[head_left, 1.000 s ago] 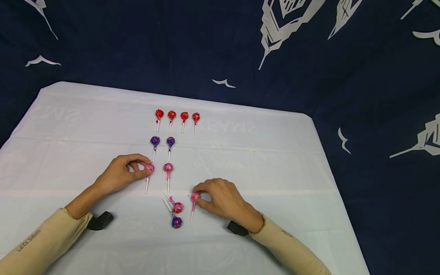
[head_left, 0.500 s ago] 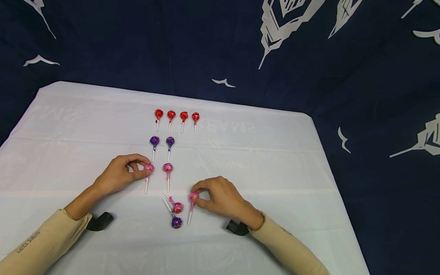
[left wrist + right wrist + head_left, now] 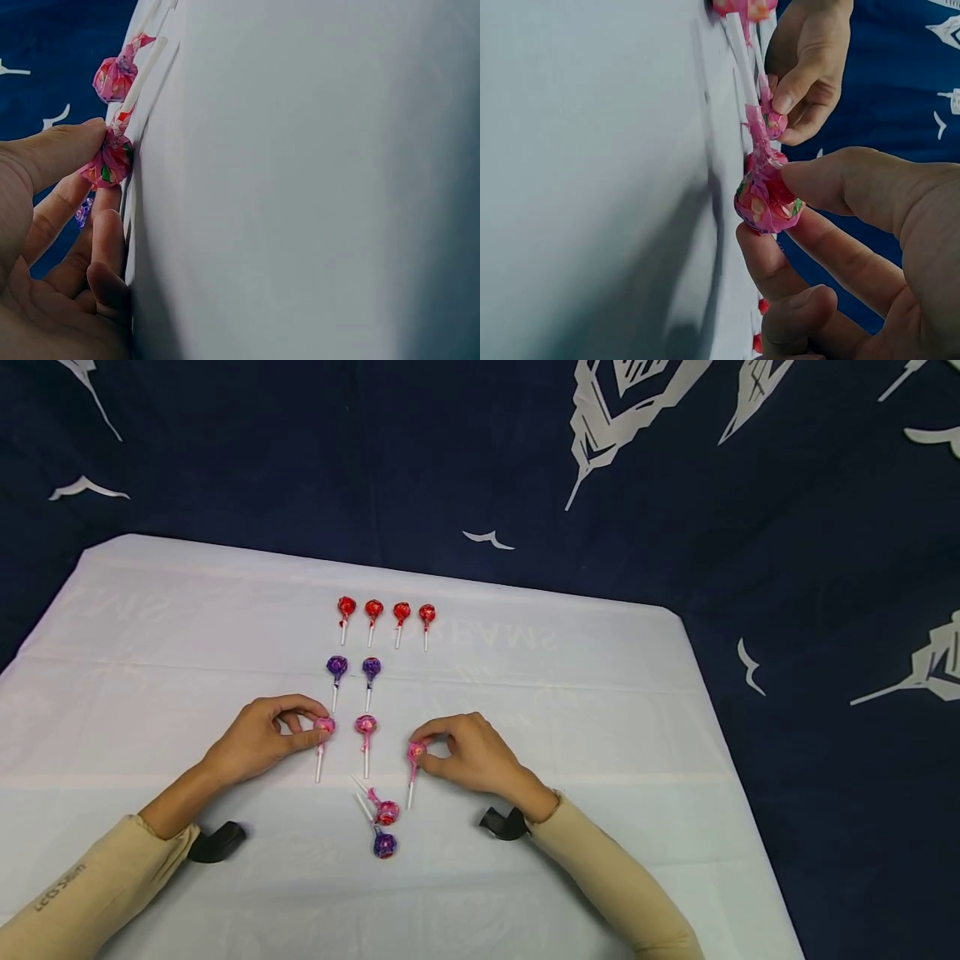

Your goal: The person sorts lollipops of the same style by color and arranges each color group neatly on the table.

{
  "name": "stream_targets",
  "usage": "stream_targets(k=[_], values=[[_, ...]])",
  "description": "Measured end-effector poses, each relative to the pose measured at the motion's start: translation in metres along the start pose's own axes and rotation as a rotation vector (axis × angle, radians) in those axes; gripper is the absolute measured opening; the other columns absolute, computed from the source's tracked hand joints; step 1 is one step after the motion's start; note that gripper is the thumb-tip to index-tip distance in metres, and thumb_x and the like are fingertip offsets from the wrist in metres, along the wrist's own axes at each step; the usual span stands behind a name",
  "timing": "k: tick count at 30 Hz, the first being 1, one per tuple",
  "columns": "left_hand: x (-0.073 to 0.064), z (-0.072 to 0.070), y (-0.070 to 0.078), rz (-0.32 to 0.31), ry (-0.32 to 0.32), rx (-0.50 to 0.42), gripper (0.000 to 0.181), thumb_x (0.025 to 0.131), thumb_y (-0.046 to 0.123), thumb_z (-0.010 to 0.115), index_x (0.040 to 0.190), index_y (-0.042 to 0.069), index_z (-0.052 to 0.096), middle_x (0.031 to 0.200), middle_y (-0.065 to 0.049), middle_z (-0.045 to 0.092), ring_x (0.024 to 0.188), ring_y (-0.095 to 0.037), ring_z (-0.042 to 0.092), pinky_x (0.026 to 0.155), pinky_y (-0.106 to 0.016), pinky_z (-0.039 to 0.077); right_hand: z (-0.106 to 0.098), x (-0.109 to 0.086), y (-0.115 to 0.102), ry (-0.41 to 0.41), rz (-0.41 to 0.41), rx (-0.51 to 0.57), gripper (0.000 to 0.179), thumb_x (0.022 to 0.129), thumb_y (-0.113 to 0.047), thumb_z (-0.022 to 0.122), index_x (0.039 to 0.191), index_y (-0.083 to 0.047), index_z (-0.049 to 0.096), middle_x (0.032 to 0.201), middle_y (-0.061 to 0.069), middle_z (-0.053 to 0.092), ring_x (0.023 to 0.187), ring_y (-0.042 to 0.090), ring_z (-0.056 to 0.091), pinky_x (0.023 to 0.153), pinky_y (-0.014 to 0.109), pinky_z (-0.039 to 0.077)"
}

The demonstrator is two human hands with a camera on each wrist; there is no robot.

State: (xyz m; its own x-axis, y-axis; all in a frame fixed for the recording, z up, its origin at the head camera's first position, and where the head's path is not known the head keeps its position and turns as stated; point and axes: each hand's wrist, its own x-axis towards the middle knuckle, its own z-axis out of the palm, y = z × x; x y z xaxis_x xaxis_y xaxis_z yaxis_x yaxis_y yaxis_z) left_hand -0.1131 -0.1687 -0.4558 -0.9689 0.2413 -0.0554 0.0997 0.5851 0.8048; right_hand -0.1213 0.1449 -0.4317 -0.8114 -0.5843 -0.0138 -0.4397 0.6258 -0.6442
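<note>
My left hand (image 3: 262, 739) pinches the head of a pink lollipop (image 3: 109, 161) between thumb and fingers, its stick toward me. My right hand (image 3: 472, 753) holds another pink lollipop (image 3: 769, 199) by its wrapped head, stick also pointing toward me. Between the hands lies a third pink lollipop (image 3: 366, 725). Above the left hand's one, a purple lollipop (image 3: 337, 666) lies beside a second purple lollipop (image 3: 371, 667). Nearer to me, a loose pink lollipop (image 3: 387, 812) and a purple lollipop (image 3: 385, 845) lie at a slant, their sticks close together.
Toward the far edge, several red lollipops (image 3: 374, 609) form a row on the white tablecloth (image 3: 600, 710). Behind the table hangs dark blue fabric (image 3: 300, 460) with white feather and bird prints. Black wrist straps (image 3: 217, 843) show at both wrists.
My right hand has moved away from me and slightly left with its pink lollipop, to beside the middle pink one. The left hand keeps its place and grip.
</note>
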Motion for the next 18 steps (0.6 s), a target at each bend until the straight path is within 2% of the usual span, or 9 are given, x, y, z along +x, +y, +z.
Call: stream_targets(k=[10,18], values=[[0.0,-0.001,-0.001,0.005,0.008,0.002,0.025,0.088,0.027,0.078,0.109,0.015,0.073,0.076,-0.002,0.063,0.073,-0.011,0.053,0.063,-0.027,0.037,0.005,0.028,0.0,0.041,-0.005,-0.019,0.017,0.088,-0.021,0.075,0.105,-0.02,0.078,0.09,-0.009,0.074,0.048,0.004,0.035,0.051,0.021,0.029],[0.0,0.0,-0.001,0.001,0.01,-0.001,0.025,0.088,0.027,0.079,0.109,0.015,0.073,0.076,-0.002,0.062,0.072,-0.011,0.052,0.063,-0.027,0.037,0.008,0.038,0.002,0.051,0.019,-0.028,0.02,0.088,-0.022,0.074,0.107,-0.019,0.077,0.098,-0.007,0.076,0.057,0.007,0.043,0.057,0.021,0.035]])
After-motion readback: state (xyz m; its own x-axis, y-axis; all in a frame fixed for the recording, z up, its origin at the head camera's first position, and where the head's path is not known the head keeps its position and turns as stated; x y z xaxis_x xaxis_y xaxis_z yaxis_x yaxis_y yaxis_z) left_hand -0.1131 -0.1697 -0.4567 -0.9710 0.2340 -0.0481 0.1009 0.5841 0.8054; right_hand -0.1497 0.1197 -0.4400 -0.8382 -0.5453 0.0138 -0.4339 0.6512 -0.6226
